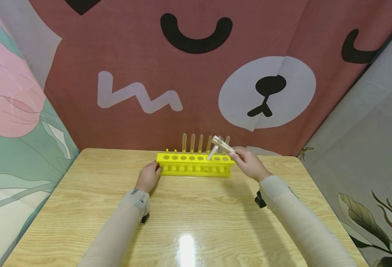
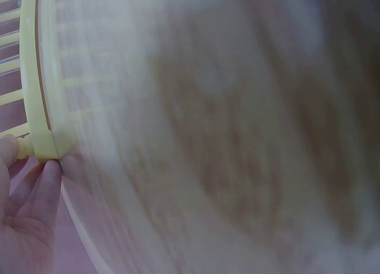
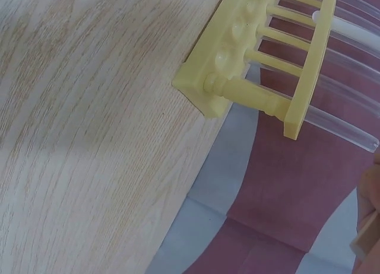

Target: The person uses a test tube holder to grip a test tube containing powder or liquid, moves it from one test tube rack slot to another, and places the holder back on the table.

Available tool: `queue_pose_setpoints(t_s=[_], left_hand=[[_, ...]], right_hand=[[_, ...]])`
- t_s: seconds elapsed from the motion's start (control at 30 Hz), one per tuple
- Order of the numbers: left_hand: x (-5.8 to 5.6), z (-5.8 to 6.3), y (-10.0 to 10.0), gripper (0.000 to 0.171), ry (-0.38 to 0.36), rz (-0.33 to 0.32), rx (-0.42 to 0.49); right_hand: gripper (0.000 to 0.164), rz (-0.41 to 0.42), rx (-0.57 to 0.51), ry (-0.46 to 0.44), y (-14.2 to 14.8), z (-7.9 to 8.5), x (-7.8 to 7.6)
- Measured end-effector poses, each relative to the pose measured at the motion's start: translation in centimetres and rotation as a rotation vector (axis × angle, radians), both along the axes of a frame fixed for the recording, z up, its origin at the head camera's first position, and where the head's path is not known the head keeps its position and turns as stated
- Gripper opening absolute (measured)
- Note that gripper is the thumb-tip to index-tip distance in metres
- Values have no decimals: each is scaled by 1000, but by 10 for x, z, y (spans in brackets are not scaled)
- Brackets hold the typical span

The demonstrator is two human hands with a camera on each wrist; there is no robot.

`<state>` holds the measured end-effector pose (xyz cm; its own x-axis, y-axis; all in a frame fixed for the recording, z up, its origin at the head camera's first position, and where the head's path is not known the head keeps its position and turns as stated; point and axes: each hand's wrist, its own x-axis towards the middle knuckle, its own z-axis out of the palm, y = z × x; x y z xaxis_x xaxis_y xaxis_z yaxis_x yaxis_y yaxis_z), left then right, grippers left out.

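Observation:
A yellow test tube rack (image 1: pixel 196 173) stands near the back of the table. My left hand (image 1: pixel 147 176) holds its left end, thumb and fingers around the end post in the left wrist view, where the hand (image 2: pixel 29 214) shows at lower left. In my right hand (image 1: pixel 250 165) is a wooden test tube holder (image 1: pixel 224 145). Its jaws grip a tilted test tube with white contents (image 1: pixel 213 152), whose lower end is right at a hole in the rack's top plate. Several clear test tubes (image 1: pixel 193 142) stand on pegs along the rack's back row.
Two bare pegs (image 1: pixel 167 151) rise at the rack's back left. The wooden table (image 1: pixel 196 207) ends just behind the rack, against a reddish printed cloth (image 1: pixel 142 126). Printed curtains (image 1: pixel 359 141) hang at both sides.

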<state>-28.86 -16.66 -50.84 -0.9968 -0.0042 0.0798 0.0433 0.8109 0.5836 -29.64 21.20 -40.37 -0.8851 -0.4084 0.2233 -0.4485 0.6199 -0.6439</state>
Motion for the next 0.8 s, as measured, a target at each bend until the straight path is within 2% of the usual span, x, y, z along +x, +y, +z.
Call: queue_pose_setpoints(t_s=[0.43, 0.8], left_hand=[[2, -2, -1, 39, 10, -8, 5], [0, -3, -1, 42, -2, -6, 7]], right_hand=[[36, -28, 55, -9, -3, -7, -2], [37, -20, 99, -29, -6, -2, -3]])
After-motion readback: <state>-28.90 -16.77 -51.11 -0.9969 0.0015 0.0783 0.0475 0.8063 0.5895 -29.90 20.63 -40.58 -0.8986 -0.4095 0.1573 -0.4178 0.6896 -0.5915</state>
